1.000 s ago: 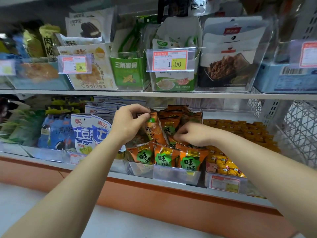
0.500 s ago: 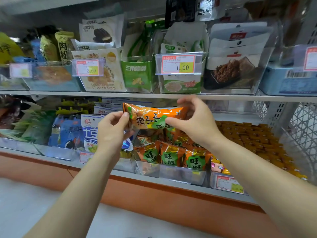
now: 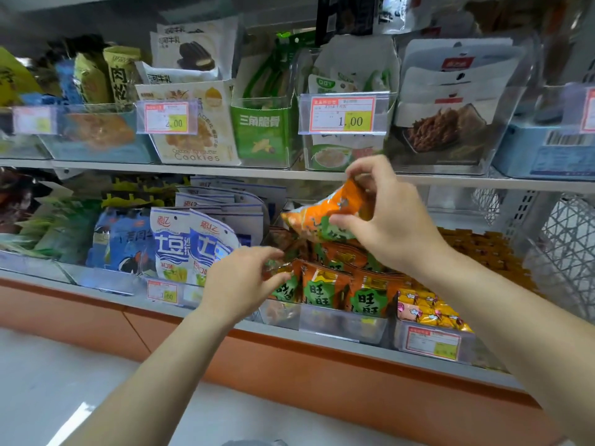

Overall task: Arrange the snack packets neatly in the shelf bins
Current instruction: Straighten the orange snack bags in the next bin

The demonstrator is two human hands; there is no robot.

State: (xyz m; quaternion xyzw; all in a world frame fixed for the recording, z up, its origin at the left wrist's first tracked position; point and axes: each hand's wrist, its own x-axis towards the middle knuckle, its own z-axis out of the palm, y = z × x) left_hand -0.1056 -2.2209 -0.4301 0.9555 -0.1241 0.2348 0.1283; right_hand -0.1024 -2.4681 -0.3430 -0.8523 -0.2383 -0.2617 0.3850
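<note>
My right hand (image 3: 389, 217) pinches an orange-and-green snack packet (image 3: 317, 218) and holds it tilted above a clear bin (image 3: 341, 323) on the lower shelf. That bin holds several matching orange packets (image 3: 325, 284) standing upright in a row. My left hand (image 3: 244, 281) has its fingers spread and relaxed, with the fingertips touching the leftmost packets in the bin; it holds nothing.
Blue-and-white potato snack bags (image 3: 190, 249) stand in the bin to the left. Small yellow and pink sweets (image 3: 431, 310) fill the bin to the right. The upper shelf (image 3: 199, 170) carries cookie bags, a green box (image 3: 265, 133) and price tags. A white mesh basket (image 3: 570, 246) hangs at far right.
The left hand has let go of the lifted packet and dropped to the packets in the bin. The right hand alone now holds the packet, shifted right and tilted.
</note>
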